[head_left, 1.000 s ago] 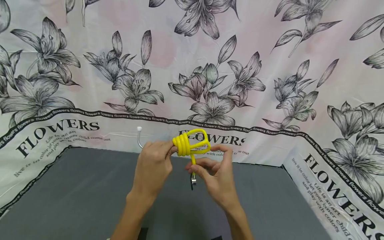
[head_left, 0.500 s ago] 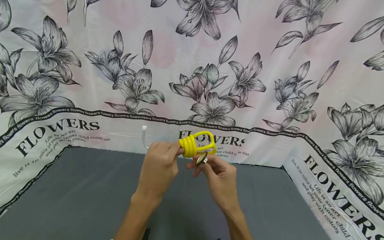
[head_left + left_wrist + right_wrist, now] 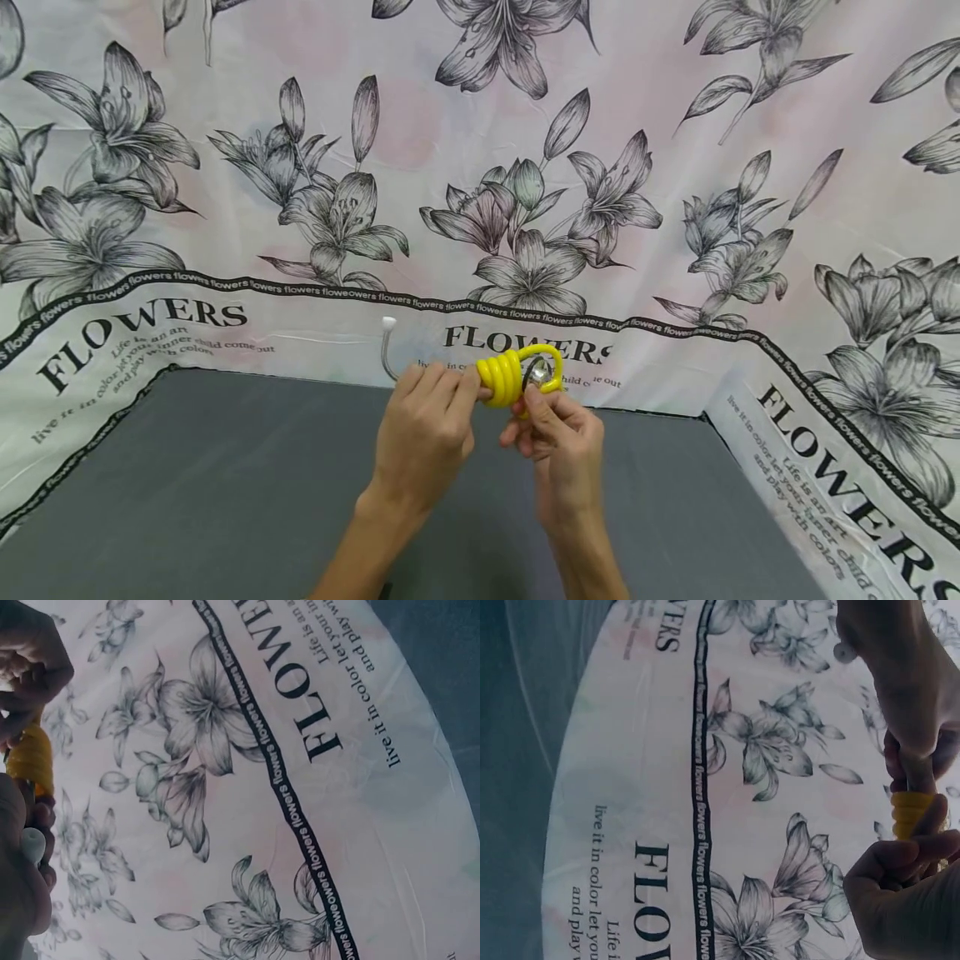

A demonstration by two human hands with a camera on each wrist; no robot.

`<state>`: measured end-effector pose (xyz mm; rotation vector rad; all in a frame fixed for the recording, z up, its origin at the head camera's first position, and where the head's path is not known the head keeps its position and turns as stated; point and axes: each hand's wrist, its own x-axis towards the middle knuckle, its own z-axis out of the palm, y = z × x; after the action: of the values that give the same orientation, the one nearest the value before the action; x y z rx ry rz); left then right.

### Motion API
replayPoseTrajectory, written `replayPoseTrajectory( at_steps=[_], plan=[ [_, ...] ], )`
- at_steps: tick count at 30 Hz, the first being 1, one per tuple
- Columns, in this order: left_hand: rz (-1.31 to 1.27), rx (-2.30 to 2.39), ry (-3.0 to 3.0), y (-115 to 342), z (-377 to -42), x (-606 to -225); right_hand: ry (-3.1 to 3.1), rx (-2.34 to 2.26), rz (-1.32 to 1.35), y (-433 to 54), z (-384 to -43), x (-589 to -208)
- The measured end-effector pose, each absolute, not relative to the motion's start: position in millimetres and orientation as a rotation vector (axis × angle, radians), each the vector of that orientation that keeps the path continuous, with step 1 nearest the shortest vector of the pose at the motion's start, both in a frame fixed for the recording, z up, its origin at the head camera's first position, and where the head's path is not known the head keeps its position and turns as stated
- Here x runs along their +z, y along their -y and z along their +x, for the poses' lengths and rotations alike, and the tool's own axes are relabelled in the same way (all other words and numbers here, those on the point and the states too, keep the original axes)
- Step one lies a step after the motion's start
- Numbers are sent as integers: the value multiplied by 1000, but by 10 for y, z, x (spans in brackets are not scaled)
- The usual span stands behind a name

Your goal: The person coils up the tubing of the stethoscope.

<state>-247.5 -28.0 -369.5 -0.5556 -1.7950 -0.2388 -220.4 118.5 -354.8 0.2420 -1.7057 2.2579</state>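
Observation:
A yellow stethoscope is held up above the grey table, its tubing wound into a tight coil with a loop sticking out to the right. My left hand grips its metal ear tubes at the coil's left end. One curved ear tube with a white ear tip rises beyond that hand. The round metal chest piece, dark-rimmed, lies at the loop, pinched by the thumb and fingers of my right hand. In the left wrist view the coil and a white ear tip show at the left edge.
Below the hands spreads a dark grey tabletop. A white cloth printed with lilies and the word FLOWERS hangs behind the table and continues along both sides.
Both hands have shifted right with the stethoscope. The chest piece, hanging below the coil on its tubing earlier, has been raised by the right hand to the loop.

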Motion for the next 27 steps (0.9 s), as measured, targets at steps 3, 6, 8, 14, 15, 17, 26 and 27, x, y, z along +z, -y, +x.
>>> replayPoseTrajectory(
  at_steps=[3,6,8,14,15,17,26,27],
  plan=[
    [-538,-272,1764,225,-2489,-3725,1627,2315,177,-1153,-2201,-3550],
    [-522,-322,1713,166,-2495,-3746,1551,2300,127,-1111,-2176,-3551],
    [-519,-360,1674,127,-2498,-3752,1513,2278,117,-1092,-2160,-3548],
    [-515,-400,1627,69,-2504,-3766,1475,2318,82,-1070,-2146,-3535],
    [-517,-392,1619,71,-2508,-3765,1480,2331,74,-1072,-2150,-3535],
    [-520,-376,1603,85,-2513,-3764,1499,2343,69,-1074,-2157,-3532],
    [-503,-341,1556,47,-2517,-3787,1340,2446,82,-1034,-2174,-3525],
    [-496,-350,1550,40,-2515,-3790,1321,2467,71,-1029,-2174,-3519]
  ],
)
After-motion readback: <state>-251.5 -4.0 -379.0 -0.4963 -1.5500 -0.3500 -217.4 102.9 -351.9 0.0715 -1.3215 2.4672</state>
